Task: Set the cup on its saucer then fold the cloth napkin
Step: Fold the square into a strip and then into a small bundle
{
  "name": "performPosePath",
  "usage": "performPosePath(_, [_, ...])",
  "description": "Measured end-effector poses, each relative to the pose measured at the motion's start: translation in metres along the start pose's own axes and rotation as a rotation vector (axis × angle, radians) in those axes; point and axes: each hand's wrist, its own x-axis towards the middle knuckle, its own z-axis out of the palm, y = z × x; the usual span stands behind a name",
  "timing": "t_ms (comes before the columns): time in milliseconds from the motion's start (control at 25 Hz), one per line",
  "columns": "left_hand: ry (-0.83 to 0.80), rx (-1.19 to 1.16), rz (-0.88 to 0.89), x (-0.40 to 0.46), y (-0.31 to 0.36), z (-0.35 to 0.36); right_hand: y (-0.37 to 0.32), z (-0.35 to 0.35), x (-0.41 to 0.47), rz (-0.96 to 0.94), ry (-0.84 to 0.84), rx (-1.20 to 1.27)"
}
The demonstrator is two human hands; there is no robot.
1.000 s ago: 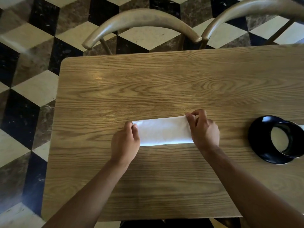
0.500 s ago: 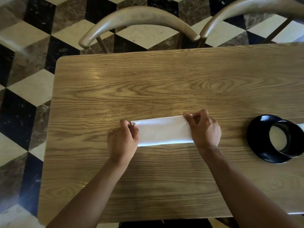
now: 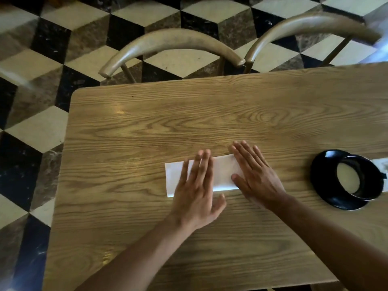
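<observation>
Dim, warm light; a soft glare patch on the table (image 3: 119, 110); wide-angle bending and blur toward the edges

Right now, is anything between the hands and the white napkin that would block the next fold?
Nothing visible. The left hand and right hand both lie flat on the folded white cloth napkin. The black cup on its black saucer sits well off to the right.

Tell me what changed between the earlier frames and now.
Both hands let go of the folded white cloth napkin: left hand and right hand now press it flat with straight fingers. Napkin, black cup and black saucer stayed put.
</observation>
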Motion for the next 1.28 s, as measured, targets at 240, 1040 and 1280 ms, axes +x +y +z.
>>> performPosePath(240, [-0.166,0.106,0.073,0.030,0.025,0.012,0.015,-0.001,-0.014,-0.126,-0.144,-0.200])
performPosePath(1040, [-0.138,0.132,-0.003,0.024,0.011,0.032,0.012,0.028,-0.015,0.037,-0.048,-0.199])
performPosePath(1280, [-0.052,0.160,-0.083,-0.020,-0.054,0.020,0.012,0.031,-0.015,0.060,-0.029,-0.178])
